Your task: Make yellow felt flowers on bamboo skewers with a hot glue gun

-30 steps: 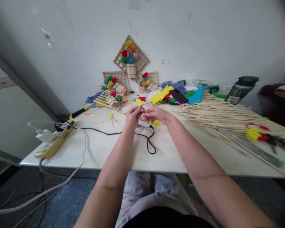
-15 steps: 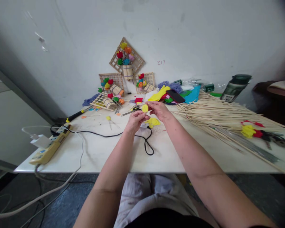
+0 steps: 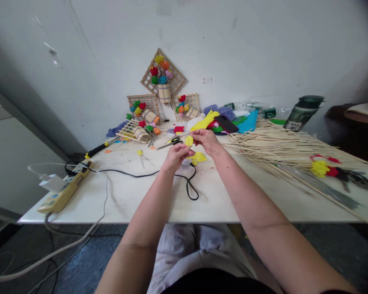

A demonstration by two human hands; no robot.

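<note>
Between my hands, above the white table (image 3: 147, 192), is a small rounded yellow felt-like piece (image 3: 189, 141). My left hand (image 3: 177, 156) pinches it from below and left. At its upper right, the fingers of my right hand (image 3: 204, 139) are closed at the piece's edge; whether they also hold something thin I cannot make out. Under the hands lies a little pile of yellow cut pieces (image 3: 199, 157). Just behind my left hand rest black-handled scissors (image 3: 173, 142). A small yellow flower head on thin stems (image 3: 140, 152) lies to the left.
Stick lattices with colourful flowers (image 3: 164, 77) stand and lean at the back. Many thin wooden sticks (image 3: 272, 143) spread over the right. Coloured felt sheets (image 3: 207, 119) and a dark bottle (image 3: 303, 113) are behind. A power strip (image 3: 66, 190) and black cable (image 3: 135, 175) occupy the left.
The yellow piece has shifted slightly right and down and has turned a little between my fingers. Both hands stay close together in nearly the same place.
</note>
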